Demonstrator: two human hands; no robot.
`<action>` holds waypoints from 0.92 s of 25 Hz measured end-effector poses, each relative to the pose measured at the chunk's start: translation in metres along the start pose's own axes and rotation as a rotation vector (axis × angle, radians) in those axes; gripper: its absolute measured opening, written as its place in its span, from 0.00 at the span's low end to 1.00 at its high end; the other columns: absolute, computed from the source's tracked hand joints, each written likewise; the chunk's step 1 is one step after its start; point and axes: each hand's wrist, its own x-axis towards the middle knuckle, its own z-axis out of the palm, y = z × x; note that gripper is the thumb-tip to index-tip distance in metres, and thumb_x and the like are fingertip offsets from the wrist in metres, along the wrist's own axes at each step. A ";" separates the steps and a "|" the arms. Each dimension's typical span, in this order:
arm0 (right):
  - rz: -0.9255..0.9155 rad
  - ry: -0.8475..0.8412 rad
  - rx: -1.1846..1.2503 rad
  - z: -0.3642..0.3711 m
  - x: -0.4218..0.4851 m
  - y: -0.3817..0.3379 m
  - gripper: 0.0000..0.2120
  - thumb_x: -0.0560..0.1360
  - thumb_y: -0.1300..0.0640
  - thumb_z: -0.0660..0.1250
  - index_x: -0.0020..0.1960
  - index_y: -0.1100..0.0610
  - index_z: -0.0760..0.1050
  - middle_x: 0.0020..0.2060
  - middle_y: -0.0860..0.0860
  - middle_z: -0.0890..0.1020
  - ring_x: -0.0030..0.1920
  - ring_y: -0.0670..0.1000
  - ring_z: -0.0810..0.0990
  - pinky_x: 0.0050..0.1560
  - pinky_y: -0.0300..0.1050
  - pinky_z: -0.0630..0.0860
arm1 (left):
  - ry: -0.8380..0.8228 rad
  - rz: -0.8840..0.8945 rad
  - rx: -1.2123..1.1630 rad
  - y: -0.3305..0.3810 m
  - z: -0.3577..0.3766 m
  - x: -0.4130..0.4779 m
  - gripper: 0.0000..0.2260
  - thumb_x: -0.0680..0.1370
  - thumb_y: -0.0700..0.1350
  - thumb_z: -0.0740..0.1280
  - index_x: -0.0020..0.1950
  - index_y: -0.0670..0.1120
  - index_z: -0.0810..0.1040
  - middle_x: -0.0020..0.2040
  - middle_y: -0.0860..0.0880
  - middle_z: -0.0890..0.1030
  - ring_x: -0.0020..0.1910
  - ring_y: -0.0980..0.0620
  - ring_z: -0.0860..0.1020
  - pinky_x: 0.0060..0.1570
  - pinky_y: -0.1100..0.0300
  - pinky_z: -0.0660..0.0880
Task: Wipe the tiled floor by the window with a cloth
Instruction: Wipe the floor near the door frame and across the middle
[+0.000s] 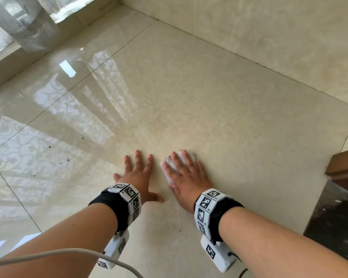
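Both hands press palm-down on the tiled floor (219, 101), side by side just below the middle of the frame. Nearest, along the bottom edge, 2 bare forearms reach in, and a pale cable (58, 254) curves across the lower left corner over the left forearm. A white block (117, 250) with a black-and-white code mark hangs under the left wrist, and a second white block (217, 255) hangs under the right wrist. Each wrist carries a black band faced with white code tiles: the left band (127, 199) and the right band (207, 205).

Next comes the left hand (138, 177), fingers straight and spread, thumb out to the right, flat on bare tile and holding nothing. Just beside it, the right hand (186, 181) lies with straight, spread fingers on top of a white cloth (168, 169), pinning it to the floor. The cloth shows past the fingertips and along the hand's left edge; the rest is hidden under the palm.

Left of the hands, small dark specks (68, 159) dot the glossy cream tiles, which reflect bright light and a lacy pattern. At the right edge sit a brown wooden edge (344, 167) and a dark stone surface (333, 217) below it. Farther up, a cream wall (269, 27) meets the floor along a diagonal line. In the upper left corner a sheer grey curtain (28, 27) hangs to a low sill (8, 63) beside the bright window.
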 end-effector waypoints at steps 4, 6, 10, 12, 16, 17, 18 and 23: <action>-0.042 -0.058 -0.027 0.003 -0.001 -0.010 0.29 0.82 0.46 0.47 0.77 0.40 0.34 0.70 0.42 0.25 0.71 0.49 0.22 0.66 0.50 0.22 | 0.004 -0.015 -0.006 -0.009 -0.002 0.003 0.62 0.63 0.69 0.74 0.76 0.55 0.28 0.75 0.49 0.24 0.75 0.40 0.30 0.70 0.29 0.53; -0.039 -0.067 -0.045 0.000 0.002 -0.011 0.29 0.82 0.46 0.47 0.77 0.40 0.34 0.70 0.42 0.26 0.73 0.49 0.24 0.68 0.51 0.24 | 0.005 -0.020 -0.007 -0.012 -0.004 0.003 0.62 0.63 0.70 0.74 0.76 0.54 0.29 0.75 0.48 0.25 0.75 0.39 0.30 0.70 0.30 0.54; 0.026 -0.040 -0.028 -0.011 0.010 -0.001 0.30 0.82 0.46 0.48 0.78 0.41 0.35 0.75 0.44 0.30 0.74 0.50 0.26 0.69 0.50 0.27 | 0.005 -0.058 0.006 -0.015 -0.014 0.002 0.64 0.63 0.69 0.75 0.77 0.52 0.30 0.76 0.45 0.27 0.76 0.37 0.32 0.72 0.34 0.56; 0.104 -0.011 0.004 -0.018 0.013 0.014 0.30 0.81 0.47 0.49 0.78 0.41 0.36 0.76 0.44 0.32 0.75 0.50 0.28 0.71 0.50 0.31 | 0.008 -0.070 0.011 -0.018 -0.015 0.002 0.64 0.63 0.68 0.76 0.78 0.50 0.30 0.76 0.43 0.28 0.76 0.37 0.34 0.72 0.36 0.57; 0.288 0.009 0.033 -0.023 0.006 0.056 0.31 0.81 0.47 0.50 0.78 0.42 0.37 0.77 0.46 0.33 0.76 0.52 0.32 0.74 0.53 0.37 | 0.007 -0.006 0.012 -0.018 -0.006 -0.002 0.60 0.68 0.63 0.75 0.78 0.50 0.30 0.76 0.45 0.27 0.77 0.42 0.34 0.73 0.38 0.57; 0.335 0.014 0.037 -0.023 0.003 0.066 0.31 0.82 0.47 0.50 0.78 0.43 0.37 0.77 0.46 0.34 0.76 0.52 0.32 0.74 0.54 0.38 | 0.018 0.031 0.020 -0.015 -0.003 -0.003 0.57 0.70 0.62 0.74 0.77 0.51 0.30 0.76 0.46 0.27 0.77 0.43 0.34 0.73 0.39 0.58; 0.383 0.021 0.043 -0.023 0.001 0.075 0.30 0.82 0.46 0.50 0.78 0.43 0.37 0.77 0.46 0.34 0.77 0.52 0.32 0.75 0.54 0.38 | 0.030 0.065 0.025 -0.011 -0.001 -0.004 0.56 0.71 0.61 0.73 0.77 0.51 0.30 0.76 0.47 0.27 0.77 0.45 0.34 0.74 0.39 0.57; 0.563 0.056 0.090 -0.020 -0.009 0.105 0.29 0.82 0.45 0.48 0.78 0.43 0.37 0.77 0.47 0.34 0.77 0.53 0.33 0.75 0.54 0.41 | 0.024 0.119 0.053 0.011 0.006 -0.009 0.60 0.66 0.69 0.72 0.77 0.52 0.29 0.76 0.48 0.27 0.77 0.45 0.33 0.74 0.40 0.51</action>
